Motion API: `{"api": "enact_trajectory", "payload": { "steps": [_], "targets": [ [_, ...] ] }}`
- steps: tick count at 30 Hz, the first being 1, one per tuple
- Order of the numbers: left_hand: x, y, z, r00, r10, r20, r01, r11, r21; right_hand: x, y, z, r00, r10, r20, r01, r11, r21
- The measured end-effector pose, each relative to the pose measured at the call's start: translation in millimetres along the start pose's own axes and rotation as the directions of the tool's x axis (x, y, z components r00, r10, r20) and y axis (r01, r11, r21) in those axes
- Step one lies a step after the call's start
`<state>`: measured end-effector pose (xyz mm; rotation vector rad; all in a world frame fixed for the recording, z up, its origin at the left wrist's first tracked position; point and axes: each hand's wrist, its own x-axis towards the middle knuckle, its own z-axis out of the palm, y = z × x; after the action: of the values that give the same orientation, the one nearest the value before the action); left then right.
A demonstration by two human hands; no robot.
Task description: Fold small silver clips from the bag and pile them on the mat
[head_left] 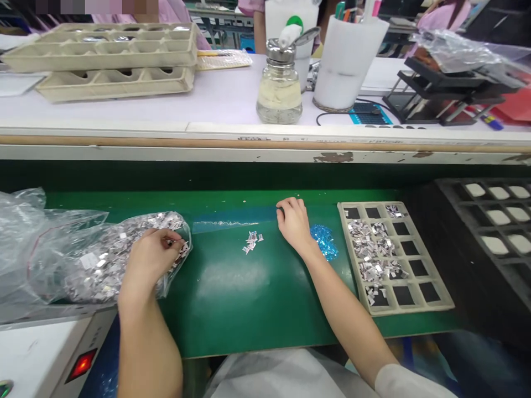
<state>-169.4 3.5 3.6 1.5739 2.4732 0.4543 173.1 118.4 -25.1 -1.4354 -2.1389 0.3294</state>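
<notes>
My left hand (151, 257) reaches into the mouth of a clear plastic bag (99, 271) packed with small silver metal pieces. Its thumb and fingers are pinched together over the pieces at the bag's right end; which ones they grip is partly hidden. My right hand (294, 224) rests on the green mat (244, 309) with curled fingers, at the right end of a translucent blue film strip (226, 219). Anything under those fingertips is hidden. Between both hands lies a small pile of silver pieces (251, 241). Blue bits (324, 241) are heaped just right of my right wrist.
A beige compartment tray (398, 307) with silver pieces in several cells lies right. Beyond it stands a black rack (477, 265) holding pale pads. A raised shelf (224, 110) crosses behind, carrying a glass jar (280, 94), a white pen cup (348, 63) and stacked trays (116, 85).
</notes>
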Motion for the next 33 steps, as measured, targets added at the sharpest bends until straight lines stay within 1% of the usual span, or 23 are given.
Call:
{"api": "enact_trajectory", "payload": {
  "steps": [3, 6, 8, 12, 14, 15, 17, 18, 21, 24, 27, 30, 33],
  "targets": [
    [1.4, 0.3, -2.9, 1.000, -0.028, -0.003, 0.028, 1.000, -0.011, 0.3, -1.9, -2.1, 0.999, 0.032, -0.004, -0.032, 0.999, 0.026],
    [0.5, 6.2, -8.0, 0.995, -0.097, 0.031, 0.097, 0.995, -0.009, 0.0, -3.8, -3.7, 0.998, 0.066, -0.007, -0.066, 0.996, 0.059],
    [-1.1, 10.7, -10.0, 0.992, -0.126, 0.018, 0.127, 0.991, -0.043, -0.5, -5.4, -4.4, 0.996, 0.085, -0.011, -0.084, 0.994, 0.068],
    [-2.5, 11.1, -5.5, 0.989, -0.135, -0.059, 0.127, 0.983, -0.129, -1.1, -7.8, -5.6, 0.997, 0.077, -0.023, -0.075, 0.994, 0.083],
    [-2.6, 8.7, -1.6, 0.987, -0.152, -0.062, 0.140, 0.977, -0.163, -1.0, -7.7, -6.8, 0.998, 0.057, -0.031, -0.053, 0.993, 0.105],
    [-3.1, 8.3, -0.5, 0.985, -0.164, -0.053, 0.150, 0.966, -0.213, -0.8, -7.5, -7.6, 0.998, 0.047, -0.040, -0.042, 0.992, 0.122],
    [-5.5, 11.1, -0.5, 0.983, -0.184, -0.024, 0.160, 0.908, -0.388, -0.1, -7.4, -8.6, 0.997, 0.028, -0.069, -0.016, 0.985, 0.173],
    [-7.1, 14.8, -1.3, 0.982, -0.188, -0.017, 0.154, 0.852, -0.501, 0.5, -7.9, -8.7, 0.996, 0.019, -0.088, 0.000, 0.978, 0.209],
    [-11.6, 33.1, -2.2, 0.991, -0.131, -0.031, 0.072, 0.710, -0.701, 2.4, -14.1, -7.3, 0.993, 0.009, -0.117, 0.036, 0.928, 0.371],
    [-15.7, 56.1, 4.2, 0.999, -0.039, -0.013, 0.012, 0.587, -0.810, 0.4, -29.4, -6.5, 0.997, 0.031, -0.066, 0.013, 0.812, 0.584],
    [-22.0, 77.6, 16.8, 0.999, 0.033, 0.018, 0.000, 0.479, -0.878, -6.8, -48.5, -6.4, 1.000, 0.020, 0.017, -0.026, 0.676, 0.736],
    [-29.5, 94.7, 30.3, 0.995, 0.084, 0.057, 0.019, 0.391, -0.920, -14.4, -63.1, -4.5, 0.996, -0.011, 0.088, -0.066, 0.576, 0.815],
    [-35.8, 105.6, 40.1, 0.988, 0.116, 0.103, 0.059, 0.337, -0.940, -19.1, -69.9, -0.4, 0.991, -0.016, 0.134, -0.107, 0.513, 0.852]
  ]
}}
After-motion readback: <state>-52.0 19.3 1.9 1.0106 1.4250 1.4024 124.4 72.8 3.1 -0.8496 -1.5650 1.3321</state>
